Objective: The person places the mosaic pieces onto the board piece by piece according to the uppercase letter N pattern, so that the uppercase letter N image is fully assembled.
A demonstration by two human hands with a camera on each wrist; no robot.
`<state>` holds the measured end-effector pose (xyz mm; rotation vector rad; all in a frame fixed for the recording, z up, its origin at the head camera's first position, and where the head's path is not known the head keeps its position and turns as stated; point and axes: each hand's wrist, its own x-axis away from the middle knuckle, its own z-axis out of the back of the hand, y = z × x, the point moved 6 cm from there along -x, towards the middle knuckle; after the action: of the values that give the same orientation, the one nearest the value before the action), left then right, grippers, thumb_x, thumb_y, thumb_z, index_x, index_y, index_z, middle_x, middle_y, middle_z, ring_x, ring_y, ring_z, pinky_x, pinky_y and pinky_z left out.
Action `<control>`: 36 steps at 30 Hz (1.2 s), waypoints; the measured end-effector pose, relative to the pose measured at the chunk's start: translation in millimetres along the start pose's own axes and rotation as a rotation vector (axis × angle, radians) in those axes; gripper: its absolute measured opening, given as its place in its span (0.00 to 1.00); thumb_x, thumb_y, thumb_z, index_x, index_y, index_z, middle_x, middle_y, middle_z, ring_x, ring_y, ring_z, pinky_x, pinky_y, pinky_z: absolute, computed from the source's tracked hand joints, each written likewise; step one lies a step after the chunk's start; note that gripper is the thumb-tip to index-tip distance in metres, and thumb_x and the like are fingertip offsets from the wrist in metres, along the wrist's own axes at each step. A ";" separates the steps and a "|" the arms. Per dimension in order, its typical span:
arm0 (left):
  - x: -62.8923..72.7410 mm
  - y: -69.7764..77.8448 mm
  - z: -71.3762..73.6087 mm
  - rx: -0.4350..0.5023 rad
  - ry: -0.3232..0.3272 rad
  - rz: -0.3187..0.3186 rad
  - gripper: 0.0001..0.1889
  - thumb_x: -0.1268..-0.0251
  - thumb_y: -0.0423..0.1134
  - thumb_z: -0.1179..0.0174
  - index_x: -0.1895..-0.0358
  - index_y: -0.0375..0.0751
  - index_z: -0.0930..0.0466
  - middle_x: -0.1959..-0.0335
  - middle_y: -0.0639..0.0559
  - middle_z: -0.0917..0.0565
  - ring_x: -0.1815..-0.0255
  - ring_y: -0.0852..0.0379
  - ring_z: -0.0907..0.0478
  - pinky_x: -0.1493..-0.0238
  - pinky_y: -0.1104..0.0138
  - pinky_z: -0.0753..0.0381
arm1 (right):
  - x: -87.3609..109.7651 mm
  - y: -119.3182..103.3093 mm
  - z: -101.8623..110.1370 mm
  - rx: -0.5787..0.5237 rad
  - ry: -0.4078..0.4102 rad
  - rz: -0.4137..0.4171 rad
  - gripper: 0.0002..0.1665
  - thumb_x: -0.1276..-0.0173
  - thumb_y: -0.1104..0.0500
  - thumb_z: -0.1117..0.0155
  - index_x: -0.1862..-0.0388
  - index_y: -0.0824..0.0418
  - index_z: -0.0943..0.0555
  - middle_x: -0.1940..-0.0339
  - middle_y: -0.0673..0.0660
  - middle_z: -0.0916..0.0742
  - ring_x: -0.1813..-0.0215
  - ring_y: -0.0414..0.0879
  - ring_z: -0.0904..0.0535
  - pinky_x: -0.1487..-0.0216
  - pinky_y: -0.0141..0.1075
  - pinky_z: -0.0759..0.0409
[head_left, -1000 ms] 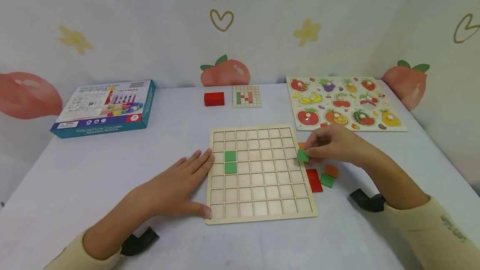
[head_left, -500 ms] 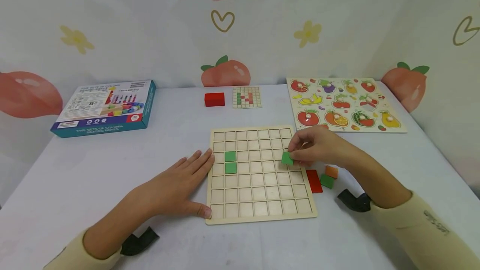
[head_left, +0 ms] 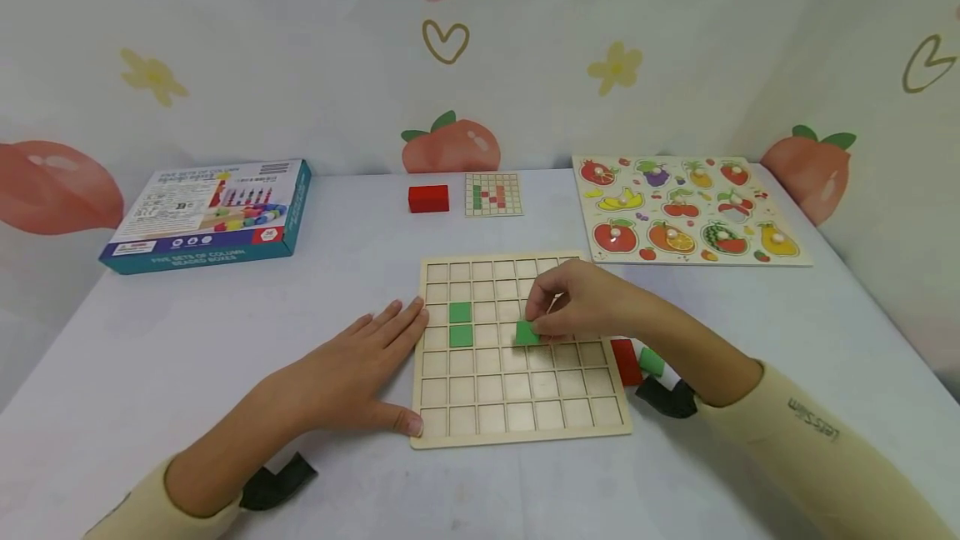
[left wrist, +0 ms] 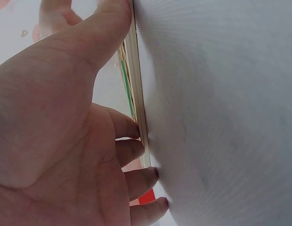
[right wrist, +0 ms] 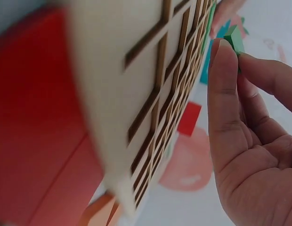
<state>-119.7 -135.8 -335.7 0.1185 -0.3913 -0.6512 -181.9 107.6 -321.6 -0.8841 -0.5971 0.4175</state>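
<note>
A wooden grid board (head_left: pixel 457 415) lies in the middle of the table, with two green square tiles (head_left: pixel 461 336) set one above the other in its second column. My left hand (head_left: pixel 352 373) rests flat at the board's left edge, fingers straight, thumb at the near corner. Over the middle of the board my right hand (head_left: pixel 581 302) pinches another green tile (head_left: pixel 527 333) between thumb and fingertips. In the right wrist view that green tile (right wrist: pixel 234 38) stands clear of the grid, held at the fingertips.
Red tiles (head_left: pixel 627 362) and a green tile (head_left: pixel 651 361) lie right of the board, partly behind the right wrist. Behind it are a red block (head_left: pixel 428 198) and a small pattern card (head_left: pixel 493 194). A fruit puzzle (head_left: pixel 690 252) lies back right, a boxed toy (head_left: pixel 202 219) back left.
My right hand has carried the green tile leftward from the board's right edge to above its middle. The left hand has stayed in place.
</note>
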 end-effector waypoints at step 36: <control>-1.2 -1.3 -2.3 0.008 0.003 -0.009 0.66 0.52 0.82 0.45 0.19 0.39 0.56 0.17 0.46 0.57 0.19 0.41 0.60 0.26 0.42 0.50 | -35.9 -57.4 -59.5 0.350 -0.082 0.219 0.11 0.39 0.67 0.29 0.78 0.55 0.18 0.82 0.44 0.20 0.74 0.36 0.26 0.69 0.29 0.26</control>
<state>-120.4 -136.1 -338.5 0.1291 -0.3903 -0.6587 -165.8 19.2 -315.2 -0.5991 -0.4840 0.7359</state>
